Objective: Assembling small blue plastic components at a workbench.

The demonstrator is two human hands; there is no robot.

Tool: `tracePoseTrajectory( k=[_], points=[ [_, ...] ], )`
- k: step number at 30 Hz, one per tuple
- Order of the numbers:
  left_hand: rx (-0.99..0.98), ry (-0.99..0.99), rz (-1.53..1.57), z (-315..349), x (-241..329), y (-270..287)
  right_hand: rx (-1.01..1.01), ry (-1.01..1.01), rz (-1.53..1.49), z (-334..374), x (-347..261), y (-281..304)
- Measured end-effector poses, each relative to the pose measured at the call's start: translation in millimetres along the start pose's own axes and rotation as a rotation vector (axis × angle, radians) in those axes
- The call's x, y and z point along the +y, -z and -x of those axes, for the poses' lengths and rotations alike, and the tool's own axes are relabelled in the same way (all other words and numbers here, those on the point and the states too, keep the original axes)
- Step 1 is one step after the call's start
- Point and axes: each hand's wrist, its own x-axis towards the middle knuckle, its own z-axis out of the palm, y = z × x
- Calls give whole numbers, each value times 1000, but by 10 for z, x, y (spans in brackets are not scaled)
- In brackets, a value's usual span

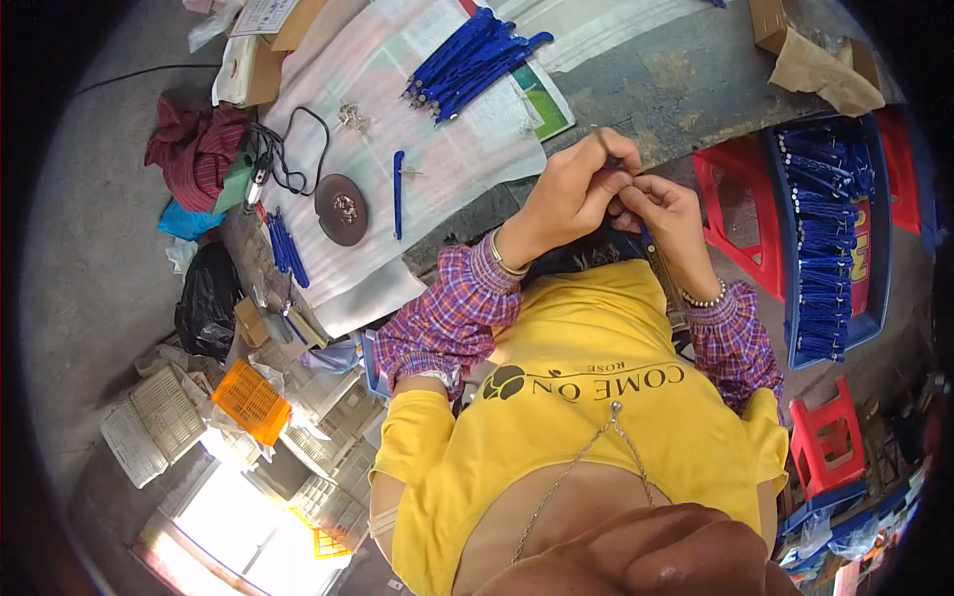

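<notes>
My left hand (571, 194) and my right hand (668, 214) meet in front of my body, by the table's near edge. Their fingertips pinch together around a slim blue strip-like piece (647, 236); only its lower end shows plainly below the right fingers, and the rest is covered. On the white sheet left of my hands lies a single slim blue piece (398, 196) with a thin metal pin sticking out sideways. A round brown dish (341, 224) beside it holds tiny metal bits. Farther back, many similar blue pieces lie in a heap (472, 65).
A few blue pieces (285, 248) lie at the table's left edge, near a black cable (288, 164). Small metal parts (352, 116) sit behind the dish. To my right stands a blue crate (863, 323) of bundled blue pieces, near red stools (740, 214). Cardboard boxes (765, 25) are at back right.
</notes>
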Motion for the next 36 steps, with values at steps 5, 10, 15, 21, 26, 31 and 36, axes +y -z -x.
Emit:
tracePoseTrajectory(
  k=[5,10,15,21,26,31,36],
  points=[
    [91,-59,177,132,-19,125,-8,-40,-15,-3,-13,10],
    [180,33,300,252,78,189,-73,-138,-102,65,-102,15],
    [361,124,483,315,217,261,-223,-230,-286,148,-264,-44],
    [346,259,192,523,320,586,-238,-246,-290,94,-251,-203],
    [427,317,-64,956,535,984,-254,-184,-45,90,-175,-380],
    [727,111,-538,1470,373,1805,-229,-121,123,154,-163,-592],
    [1005,258,-930,2540,121,2829,-302,-143,178,84,-130,-840]
  ],
)
